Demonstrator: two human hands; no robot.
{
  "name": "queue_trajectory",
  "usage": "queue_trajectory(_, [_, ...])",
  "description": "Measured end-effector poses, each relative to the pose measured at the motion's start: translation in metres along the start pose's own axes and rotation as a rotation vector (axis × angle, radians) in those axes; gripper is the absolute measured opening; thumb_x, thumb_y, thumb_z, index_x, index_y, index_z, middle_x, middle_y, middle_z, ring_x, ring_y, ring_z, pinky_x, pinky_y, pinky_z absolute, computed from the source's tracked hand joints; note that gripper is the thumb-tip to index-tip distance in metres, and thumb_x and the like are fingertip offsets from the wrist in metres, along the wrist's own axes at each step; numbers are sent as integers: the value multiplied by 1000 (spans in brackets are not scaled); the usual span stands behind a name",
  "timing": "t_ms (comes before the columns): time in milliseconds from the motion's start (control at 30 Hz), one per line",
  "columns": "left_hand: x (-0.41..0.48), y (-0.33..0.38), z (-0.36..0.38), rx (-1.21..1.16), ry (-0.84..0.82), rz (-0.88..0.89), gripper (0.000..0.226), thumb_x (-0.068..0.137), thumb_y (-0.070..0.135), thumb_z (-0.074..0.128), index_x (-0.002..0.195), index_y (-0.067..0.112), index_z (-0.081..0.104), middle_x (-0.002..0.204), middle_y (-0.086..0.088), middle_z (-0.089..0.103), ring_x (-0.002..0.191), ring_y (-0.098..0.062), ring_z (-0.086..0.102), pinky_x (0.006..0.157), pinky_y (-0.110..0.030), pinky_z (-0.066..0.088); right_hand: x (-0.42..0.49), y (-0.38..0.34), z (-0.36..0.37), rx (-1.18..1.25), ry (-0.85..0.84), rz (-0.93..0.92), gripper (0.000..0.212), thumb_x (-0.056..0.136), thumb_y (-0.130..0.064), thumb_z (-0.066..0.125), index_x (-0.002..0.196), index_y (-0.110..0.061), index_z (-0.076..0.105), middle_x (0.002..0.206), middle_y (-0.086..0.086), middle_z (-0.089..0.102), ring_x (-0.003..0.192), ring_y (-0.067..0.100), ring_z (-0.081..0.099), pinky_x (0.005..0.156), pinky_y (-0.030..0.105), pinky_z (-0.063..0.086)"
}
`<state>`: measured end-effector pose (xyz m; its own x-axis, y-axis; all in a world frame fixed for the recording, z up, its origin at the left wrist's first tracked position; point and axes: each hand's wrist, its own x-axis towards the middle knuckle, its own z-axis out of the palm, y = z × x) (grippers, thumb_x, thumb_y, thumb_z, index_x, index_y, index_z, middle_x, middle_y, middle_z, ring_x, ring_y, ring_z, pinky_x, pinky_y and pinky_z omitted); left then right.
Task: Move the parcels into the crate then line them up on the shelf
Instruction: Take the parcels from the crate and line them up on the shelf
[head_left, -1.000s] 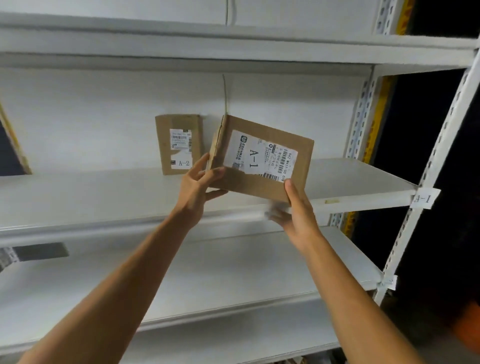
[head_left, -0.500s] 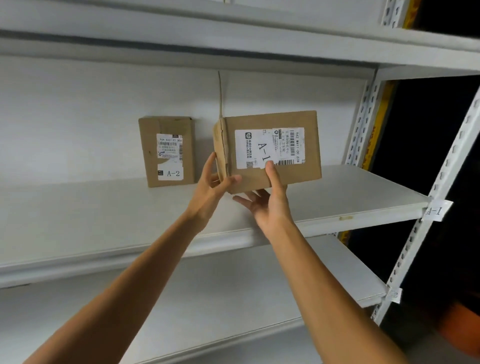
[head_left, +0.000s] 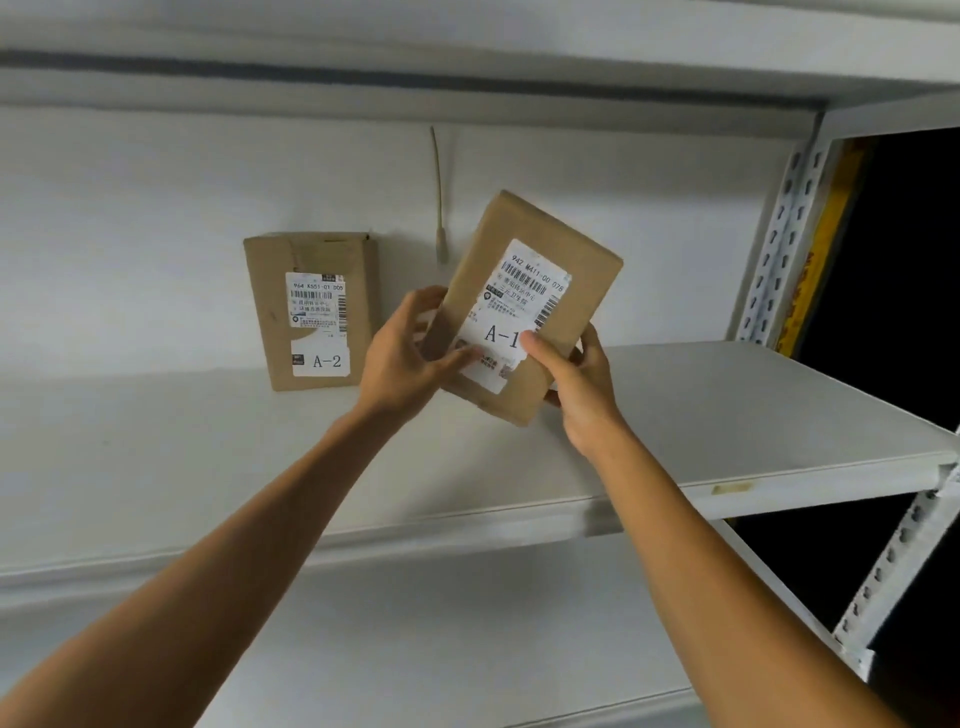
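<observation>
Left hand (head_left: 402, 364) and right hand (head_left: 576, 384) both grip the A-1 parcel (head_left: 524, 306) low down, tilted over the shelf (head_left: 727, 415) right of the upright A-2 parcel (head_left: 311, 312), probably to stand it label-out alongside.

Brown parcels, white shelving, a black gap.

The A-1 parcel (head_left: 582, 291) I am holding is plain brown cardboard. Its label (head_left: 524, 291) is white with black barcode stripes, small dark print and a large black "A-1". The A-2 parcel (head_left: 270, 322) is the same brown, and its white sticker (head_left: 317, 306) is barred and lettered in black. The shelf (head_left: 727, 405) and wall (head_left: 156, 234) are greyish white. The upright (head_left: 774, 244) is white, patterned with rows of dark slots, next to a yellow strip (head_left: 826, 228) against black. The cord (head_left: 439, 182) is beige.
</observation>
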<state>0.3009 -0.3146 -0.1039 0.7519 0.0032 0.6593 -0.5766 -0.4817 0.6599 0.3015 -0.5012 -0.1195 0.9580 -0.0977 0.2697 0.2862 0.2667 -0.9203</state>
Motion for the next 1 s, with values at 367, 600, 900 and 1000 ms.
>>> queue_trajectory(367, [16, -37, 31, 578, 46, -29, 127, 72, 22, 82, 147, 4, -19, 152, -18, 12, 137, -35, 25, 107, -47, 39, 83, 38, 5, -534, -251, -176, 83, 81, -35, 75, 149, -33, 27, 135, -11, 57, 121, 10, 54, 98, 28, 47])
queue_trajectory(600, [45, -48, 24, 1121, 15, 223, 105, 78, 44, 73, 153, 8, 8, 159, -19, -2, 145, -33, -10, 117, -43, -4, 111, 50, 29, -604, -242, -195, 90, 81, -36, 75, 153, -28, 20, 144, -3, 50, 127, 20, 51, 101, 33, 43])
queue_trajectory(900, [61, -73, 25, 1276, -150, 139, 114, 76, 37, 76, 152, 19, -8, 156, -20, -15, 144, -33, -14, 113, -40, -5, 140, 58, 45, -841, -75, -325, 68, 75, -44, 76, 134, -23, 50, 118, 1, 64, 107, 26, 60, 87, 35, 46])
queue_trajectory(1000, [62, -81, 36, 1279, -128, 130, 118, 71, 40, 79, 152, 19, -4, 156, -20, -12, 144, -35, -9, 114, -44, -1, 141, 64, 39, -789, -89, -303, 66, 78, -45, 74, 135, -25, 49, 119, -2, 68, 104, 23, 65, 89, 36, 51])
